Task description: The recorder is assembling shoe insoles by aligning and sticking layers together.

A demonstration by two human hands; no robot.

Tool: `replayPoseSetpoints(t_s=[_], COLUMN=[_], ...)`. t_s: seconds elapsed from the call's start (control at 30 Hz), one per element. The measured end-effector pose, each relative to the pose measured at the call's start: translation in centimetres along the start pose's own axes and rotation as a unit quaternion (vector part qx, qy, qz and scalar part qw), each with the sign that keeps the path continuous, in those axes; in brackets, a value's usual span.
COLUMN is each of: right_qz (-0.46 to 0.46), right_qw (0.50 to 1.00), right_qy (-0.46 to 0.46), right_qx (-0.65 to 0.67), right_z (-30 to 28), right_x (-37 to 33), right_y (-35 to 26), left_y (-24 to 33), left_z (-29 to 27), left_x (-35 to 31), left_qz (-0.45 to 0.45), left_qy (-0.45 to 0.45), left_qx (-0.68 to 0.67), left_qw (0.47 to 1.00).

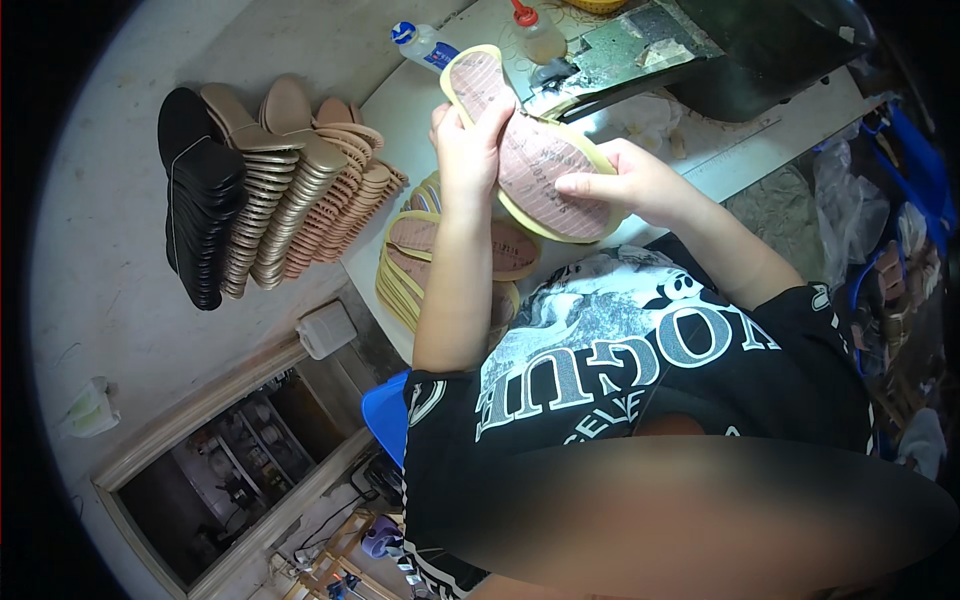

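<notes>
Two bare hands hold a pink, sole-shaped pad with a pale-yellow edge [548, 160] raised over the white surface [402, 105].
The step in hand looks like turning or checking the pad: the left hand [468, 150] pinches its narrow middle, thumb on the pink face, while the right hand [640, 185] holds the broad end, thumb also on top, so each grip is closed around it. Whether this is one pad or two laid together, the angle does not settle. Similar pink-and-yellow pads [402, 275] lie piled just beside the left forearm. The next move seems to call for a light, even hold, so the pad does not bend, with one thumb lifting away if its lined face must be worked.
</notes>
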State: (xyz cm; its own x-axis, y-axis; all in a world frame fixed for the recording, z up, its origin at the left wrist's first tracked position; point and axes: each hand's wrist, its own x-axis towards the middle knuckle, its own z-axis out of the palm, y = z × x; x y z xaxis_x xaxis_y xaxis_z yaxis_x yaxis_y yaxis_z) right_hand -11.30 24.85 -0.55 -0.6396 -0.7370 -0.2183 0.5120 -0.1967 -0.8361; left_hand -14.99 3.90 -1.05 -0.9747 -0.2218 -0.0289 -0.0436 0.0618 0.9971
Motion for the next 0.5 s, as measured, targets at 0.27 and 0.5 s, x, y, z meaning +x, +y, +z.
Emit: replayPoseSetpoints(t_s=[0.27, 0.5], right_qz=[-0.038, -0.041], right_qw=[0.998, 0.998], right_qy=[0.039, 0.046], right_qx=[-0.021, 0.002], right_z=[-1.5, -2.0], right_x=[0.1, 0.3], right_y=[-0.3, -0.3], left_y=[-1.2, -0.6], left_z=[2.2, 2.3], left_x=[1.4, 2.2], left_qz=[0.051, -0.025], left_qy=[0.03, 0.033], left_qx=[0.083, 0.157], left_qw=[0.995, 0.987])
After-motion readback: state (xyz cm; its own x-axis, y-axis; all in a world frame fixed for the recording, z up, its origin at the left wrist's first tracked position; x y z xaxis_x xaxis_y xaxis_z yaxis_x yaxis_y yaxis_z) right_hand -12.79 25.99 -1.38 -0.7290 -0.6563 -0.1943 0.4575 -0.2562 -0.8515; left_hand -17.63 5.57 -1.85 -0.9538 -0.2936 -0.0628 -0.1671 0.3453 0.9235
